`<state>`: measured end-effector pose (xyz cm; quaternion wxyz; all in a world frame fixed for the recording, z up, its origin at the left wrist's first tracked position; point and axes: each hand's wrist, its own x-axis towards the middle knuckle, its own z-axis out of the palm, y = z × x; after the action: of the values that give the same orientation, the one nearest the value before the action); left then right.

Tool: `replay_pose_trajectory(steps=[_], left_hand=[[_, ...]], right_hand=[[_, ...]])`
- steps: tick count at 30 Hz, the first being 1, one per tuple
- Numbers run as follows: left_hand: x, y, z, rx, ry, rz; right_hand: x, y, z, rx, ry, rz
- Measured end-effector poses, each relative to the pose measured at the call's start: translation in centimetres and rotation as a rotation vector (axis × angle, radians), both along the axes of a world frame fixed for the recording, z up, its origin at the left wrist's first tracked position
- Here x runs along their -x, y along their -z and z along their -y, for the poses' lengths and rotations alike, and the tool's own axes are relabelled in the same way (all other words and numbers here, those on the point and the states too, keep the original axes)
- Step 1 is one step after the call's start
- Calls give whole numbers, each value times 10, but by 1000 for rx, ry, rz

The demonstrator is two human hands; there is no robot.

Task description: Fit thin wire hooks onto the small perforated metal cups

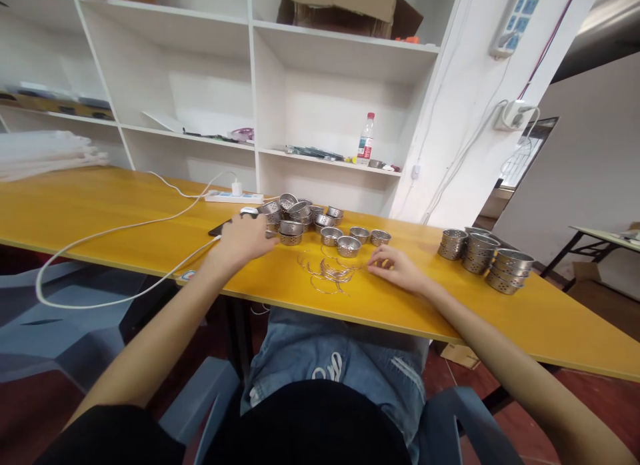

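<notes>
Over the table's left part, my left hand (246, 238) reaches to the near-left side of a heap of small perforated metal cups (291, 229), its thumb stretched toward the nearest cup. Part of its fingers is hidden, and I see nothing held in it. My right hand (394, 269) rests low over the table with fingers loosely bent and apart, just right of a tangle of thin curved metal wires (333, 273). Whether its fingertips touch a wire I cannot make out. Several single cups (349, 247) stand between the heap and my right hand.
Stacks of perforated cups (477, 253) stand at the right on the yellow table (280, 288). A dark phone (219, 229) with a white cable (125, 298) lies beside my left hand. Behind are a power strip (233, 197) and white shelves with a bottle (366, 141).
</notes>
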<state>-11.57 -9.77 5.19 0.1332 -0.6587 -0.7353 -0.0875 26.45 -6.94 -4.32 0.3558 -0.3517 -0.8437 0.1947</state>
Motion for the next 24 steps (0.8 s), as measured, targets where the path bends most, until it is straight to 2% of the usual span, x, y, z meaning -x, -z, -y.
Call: replay_pose_trajectory(steps=[3, 5, 8, 11, 14, 16, 18, 21, 24], left_hand=[[32, 17, -22, 99, -5, 36], [46, 28, -33, 101, -19, 67], [56, 37, -39, 33, -42, 116], [51, 33, -30, -121, -4, 155], [26, 19, -18, -278, 143, 158], [0, 9, -14, -343, 322, 188], [-31, 1, -16, -430, 445, 189], [-78, -8, -31, -522, 580, 200], [-119, -12, -55, -432, 790, 318]], right_hand=[[15, -2, 2, -72, -35, 122], [24, -6, 0, -152, -25, 238], [38, -18, -1, -254, 10, 529], [52, -32, 2, -337, 62, 855], [69, -44, 8, -422, 72, 1068], [80, -47, 11, -452, 74, 1129], [85, -47, 11, -442, 84, 1145], [75, -46, 5, -378, 124, 1023], [42, -47, -6, -348, 109, 727]])
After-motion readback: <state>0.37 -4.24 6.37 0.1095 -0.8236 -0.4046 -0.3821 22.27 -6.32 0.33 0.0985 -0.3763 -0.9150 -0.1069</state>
